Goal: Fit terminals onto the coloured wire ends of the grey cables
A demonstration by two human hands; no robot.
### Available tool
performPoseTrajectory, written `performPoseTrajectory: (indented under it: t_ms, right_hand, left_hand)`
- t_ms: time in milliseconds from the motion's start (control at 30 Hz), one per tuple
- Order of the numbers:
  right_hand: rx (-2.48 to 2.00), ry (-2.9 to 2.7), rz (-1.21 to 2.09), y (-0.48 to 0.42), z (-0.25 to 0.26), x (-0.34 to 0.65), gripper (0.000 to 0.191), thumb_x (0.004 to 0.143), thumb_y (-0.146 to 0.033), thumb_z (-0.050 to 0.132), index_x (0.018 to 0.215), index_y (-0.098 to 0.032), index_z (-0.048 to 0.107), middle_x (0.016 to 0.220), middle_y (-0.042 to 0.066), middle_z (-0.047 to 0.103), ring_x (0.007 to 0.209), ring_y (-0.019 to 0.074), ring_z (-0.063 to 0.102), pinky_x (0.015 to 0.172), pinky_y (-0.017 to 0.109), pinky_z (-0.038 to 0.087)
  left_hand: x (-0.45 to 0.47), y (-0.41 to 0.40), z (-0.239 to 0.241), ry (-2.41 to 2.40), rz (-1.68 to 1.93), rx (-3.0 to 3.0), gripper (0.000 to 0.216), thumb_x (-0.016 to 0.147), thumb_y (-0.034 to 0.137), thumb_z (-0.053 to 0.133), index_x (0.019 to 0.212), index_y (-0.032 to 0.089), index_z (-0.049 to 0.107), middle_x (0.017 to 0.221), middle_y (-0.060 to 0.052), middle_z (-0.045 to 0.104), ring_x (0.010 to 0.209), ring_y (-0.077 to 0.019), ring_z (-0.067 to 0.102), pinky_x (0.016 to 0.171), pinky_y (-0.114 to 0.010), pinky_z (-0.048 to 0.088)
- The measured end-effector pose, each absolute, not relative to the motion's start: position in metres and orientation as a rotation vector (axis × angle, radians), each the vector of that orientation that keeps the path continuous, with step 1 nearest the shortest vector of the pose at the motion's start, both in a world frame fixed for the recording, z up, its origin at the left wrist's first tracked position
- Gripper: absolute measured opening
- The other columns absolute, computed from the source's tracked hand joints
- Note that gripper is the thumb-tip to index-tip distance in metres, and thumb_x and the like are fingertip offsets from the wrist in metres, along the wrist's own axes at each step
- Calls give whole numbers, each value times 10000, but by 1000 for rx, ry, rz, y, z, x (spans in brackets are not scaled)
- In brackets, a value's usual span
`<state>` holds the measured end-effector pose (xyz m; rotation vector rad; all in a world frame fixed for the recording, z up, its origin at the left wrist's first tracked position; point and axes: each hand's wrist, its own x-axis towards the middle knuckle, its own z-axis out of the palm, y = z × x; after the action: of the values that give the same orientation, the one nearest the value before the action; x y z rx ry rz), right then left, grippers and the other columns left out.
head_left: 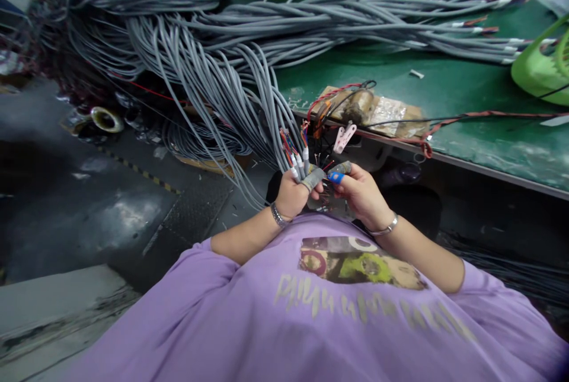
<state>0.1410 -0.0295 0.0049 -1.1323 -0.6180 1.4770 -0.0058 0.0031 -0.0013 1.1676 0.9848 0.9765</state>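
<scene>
My left hand (294,193) is closed at the lower end of a bundle of grey cables (271,109). Several cable ends with white sleeves and bared coloured wires (290,146) stick up beside its thumb. Worn grey wraps cover some of my fingertips. Close by on the right, my right hand (362,192) has thumb and forefinger pinched together, a blue cover (336,177) on the thumb. Thin wires (328,165) show between the two hands; which cable they belong to is hidden by the fingers. A pink clip (344,137) sits just beyond my right hand.
A green-topped table (471,91) carries long bundles of grey cable (284,17). Near its edge lies a cardboard strip (411,115) with tape, red and black wires and a metal piece. A green basket (540,64) stands at right. Cable coils (204,142) lie below on the left.
</scene>
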Motion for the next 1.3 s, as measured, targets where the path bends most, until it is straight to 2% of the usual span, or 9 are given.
performPoseTrajectory:
  t_ms: [100,167,267,367,500,667,1067,1300]
  right_hand:
    - [-1094,-621,1507,-30,2,149,338,615,-410,881,700,-194,636,536,-62,536,479,64,453,489,212,417]
    - [-1075,-562,1504,-25,0,157,399,624,-514,869,744,-195,662,622,-38,604,524,73,510,527,220,470]
    - [-1064,-478,1494,-11,1,169,556,639,-710,776,798,-185,685,708,-1,652,560,82,544,539,225,498]
    - [-1056,-495,1544,6,7,173,647,674,-816,660,798,-181,675,717,19,658,566,94,556,526,230,489]
    - [-1004,-531,1573,23,13,167,606,713,-775,673,846,-183,683,717,5,651,557,91,535,537,236,481]
    - [-900,-483,1560,30,11,160,516,736,-686,730,883,-193,688,673,-31,617,541,84,502,542,237,460]
    - [-841,-382,1477,37,6,150,478,723,-667,758,794,-203,664,682,-18,666,616,116,571,583,264,478]
    - [-814,-348,1519,34,10,149,516,732,-704,723,842,-203,673,680,-29,646,580,99,525,547,247,449]
  left_hand:
    - [-8,8,3,957,950,1106,404,731,494,766,614,160,572,516,27,586,380,-55,482,364,-177,367]
    - [-12,13,8,903,855,1073,415,688,492,795,610,161,557,479,36,548,357,-54,449,337,-177,329]
    - [-17,25,16,775,681,1040,432,638,502,819,633,158,558,443,48,503,325,-53,409,310,-179,272]
    - [-16,35,23,688,592,991,437,591,467,844,643,156,542,430,62,470,304,-45,378,306,-177,235]
    - [-6,44,29,666,571,911,459,542,435,866,639,160,511,428,71,452,304,-39,372,318,-168,220]
    - [1,48,29,613,543,898,445,588,439,845,625,163,498,385,60,437,291,-38,346,334,-168,222]
    - [7,49,27,665,551,858,428,546,425,847,663,166,527,385,60,449,297,-46,354,326,-163,233]
    - [6,47,28,711,514,887,392,561,397,830,662,160,535,400,54,454,299,-46,357,319,-165,218]
